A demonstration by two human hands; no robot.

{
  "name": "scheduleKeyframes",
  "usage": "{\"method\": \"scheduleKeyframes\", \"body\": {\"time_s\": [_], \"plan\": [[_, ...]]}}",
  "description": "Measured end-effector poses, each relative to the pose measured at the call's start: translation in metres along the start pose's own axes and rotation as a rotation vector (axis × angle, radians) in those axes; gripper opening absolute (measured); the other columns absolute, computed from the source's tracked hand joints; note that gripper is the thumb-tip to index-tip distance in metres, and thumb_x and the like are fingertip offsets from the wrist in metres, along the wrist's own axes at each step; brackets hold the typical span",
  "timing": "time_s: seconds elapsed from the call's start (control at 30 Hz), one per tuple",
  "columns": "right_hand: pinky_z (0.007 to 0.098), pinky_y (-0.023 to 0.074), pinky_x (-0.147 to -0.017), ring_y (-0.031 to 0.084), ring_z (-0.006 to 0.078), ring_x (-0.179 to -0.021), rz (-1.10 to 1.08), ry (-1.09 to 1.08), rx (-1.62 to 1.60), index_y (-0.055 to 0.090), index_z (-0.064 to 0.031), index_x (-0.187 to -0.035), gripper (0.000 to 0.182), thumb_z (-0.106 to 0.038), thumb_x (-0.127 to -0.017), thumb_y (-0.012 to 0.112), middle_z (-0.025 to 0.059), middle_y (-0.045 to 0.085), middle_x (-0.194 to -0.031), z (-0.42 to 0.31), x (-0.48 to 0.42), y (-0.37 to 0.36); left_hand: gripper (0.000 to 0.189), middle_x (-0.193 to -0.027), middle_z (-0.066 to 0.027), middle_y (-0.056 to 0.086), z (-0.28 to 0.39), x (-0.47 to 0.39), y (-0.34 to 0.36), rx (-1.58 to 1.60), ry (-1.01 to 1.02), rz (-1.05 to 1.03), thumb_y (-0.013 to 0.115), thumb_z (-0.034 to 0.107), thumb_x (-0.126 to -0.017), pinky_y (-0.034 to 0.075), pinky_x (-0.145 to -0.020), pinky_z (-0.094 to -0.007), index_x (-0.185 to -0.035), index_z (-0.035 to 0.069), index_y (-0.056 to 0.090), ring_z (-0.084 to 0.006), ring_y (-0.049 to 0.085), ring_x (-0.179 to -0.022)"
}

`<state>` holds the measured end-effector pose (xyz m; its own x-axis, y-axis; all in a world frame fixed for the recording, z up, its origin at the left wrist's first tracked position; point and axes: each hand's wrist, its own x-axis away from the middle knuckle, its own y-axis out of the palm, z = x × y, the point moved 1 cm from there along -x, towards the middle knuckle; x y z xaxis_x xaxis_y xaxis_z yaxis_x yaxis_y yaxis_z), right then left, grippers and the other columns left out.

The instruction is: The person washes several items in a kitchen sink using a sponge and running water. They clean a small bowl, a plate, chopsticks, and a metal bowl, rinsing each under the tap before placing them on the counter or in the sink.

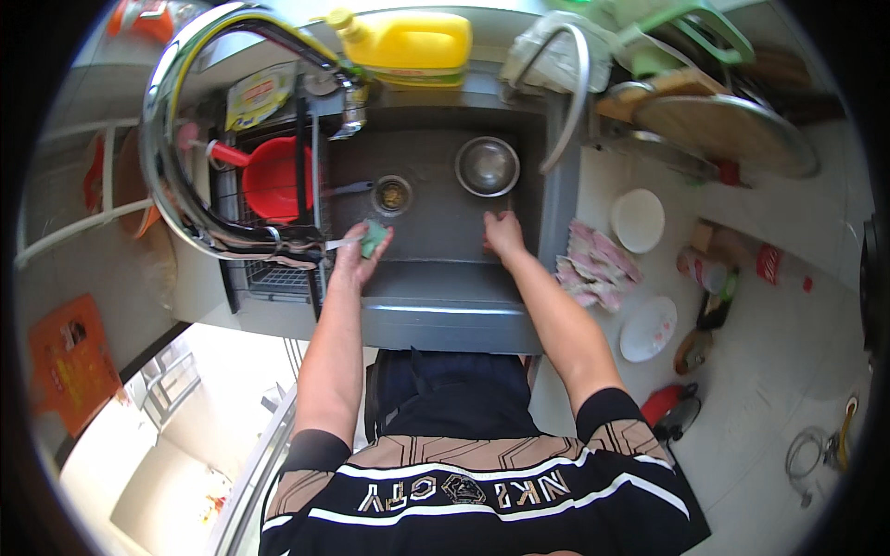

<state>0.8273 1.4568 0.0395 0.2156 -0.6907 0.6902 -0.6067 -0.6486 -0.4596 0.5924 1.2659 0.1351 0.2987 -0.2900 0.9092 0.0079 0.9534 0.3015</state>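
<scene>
My left hand (353,258) holds a green sponge (375,238) over the left side of the grey sink (431,240). A thin pale utensil (343,243) sticks out leftward from the same hand; its kind is unclear. On the right side of the sink, the fingers of my right hand (505,235) are curled. A bit of red shows beside them, but what it belongs to is hidden. Just beyond that hand a round metal bowl (488,167) rests on the sink floor. Between the hands and farther back lies the drain (392,197), with yellowish scraps in its strainer.
A chrome faucet (158,139) arches over the left side. Below it a red plastic basin (274,179) sits in a wire rack (278,276). A yellow jug (417,43) stands behind. To the right are a pink-white cloth (599,267), a white bowl (638,220) and a plate (648,329).
</scene>
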Motion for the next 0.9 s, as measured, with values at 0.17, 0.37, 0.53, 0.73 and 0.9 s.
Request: {"method": "scheduleKeyframes", "body": {"time_s": [0.17, 0.37, 0.53, 0.73, 0.9], "plan": [[0.0507, 0.0566, -0.071, 0.058, 0.0376, -0.1, -0.111, 0.592, -0.786, 0.04, 0.0017, -0.124, 0.047, -0.032, -0.092, 0.052, 0.0233, 0.045, -0.121, -0.042, -0.052, 0.011, 0.034, -0.116, -0.0255, 0.051, 0.001, 0.038, -0.016, -0.075, -0.062, -0.034, 0.038, 0.012, -0.091, 0.05, -0.092, -0.0481, -0.12, -0.007, 0.041, -0.0376, 0.053, -0.11], [0.0363, 0.0611, -0.06, 0.063, 0.0296, -0.081, -0.006, 0.339, -0.667, 0.045, 0.0039, -0.113, 0.029, -0.012, -0.089, 0.051, 0.0184, 0.055, -0.104, -0.041, -0.055, 0.021, 0.035, -0.119, -0.0163, 0.053, 0.005, 0.058, -0.018, -0.128, -0.047, -0.062, 0.04, 0.021, -0.094, 0.051, -0.086, -0.0456, -0.125, 0.006, 0.042, -0.0303, 0.056, -0.107], [0.0351, 0.0611, -0.057, 0.062, 0.0307, -0.08, -0.21, 0.221, -0.526, 0.04, 0.004, -0.112, 0.032, -0.003, -0.083, 0.05, 0.0197, 0.052, -0.105, -0.083, 0.033, 0.045, 0.034, -0.116, -0.0055, 0.054, 0.009, 0.039, -0.034, -0.253, 0.228, -0.189, 0.045, 0.031, -0.097, 0.046, -0.087, -0.0343, -0.125, 0.013, 0.046, -0.0184, 0.054, -0.104], [0.0371, 0.0599, -0.058, 0.062, 0.0284, -0.086, -0.526, 0.166, -0.493, 0.032, -0.008, -0.131, 0.051, -0.001, -0.082, 0.045, 0.0167, 0.051, -0.113, -0.12, 0.109, 0.096, 0.024, -0.096, -0.007, 0.062, 0.021, 0.059, 0.004, -0.886, 0.691, -0.101, 0.067, 0.017, -0.079, 0.044, -0.079, -0.0306, -0.1, 0.005, 0.061, -0.0161, 0.056, -0.089], [0.0371, 0.0582, -0.055, 0.063, 0.0229, -0.081, -0.607, 0.131, -0.532, 0.034, -0.0172, -0.132, 0.04, -0.018, -0.093, 0.038, 0.0103, 0.055, -0.109, -0.141, 0.142, 0.114, 0.024, -0.103, -0.0221, 0.053, 0.009, 0.057, -0.016, -1.617, 1.323, -0.127, 0.059, 0.01, -0.08, 0.039, -0.088, -0.0474, -0.102, 0.002, 0.058, -0.0405, 0.048, -0.1]]}}
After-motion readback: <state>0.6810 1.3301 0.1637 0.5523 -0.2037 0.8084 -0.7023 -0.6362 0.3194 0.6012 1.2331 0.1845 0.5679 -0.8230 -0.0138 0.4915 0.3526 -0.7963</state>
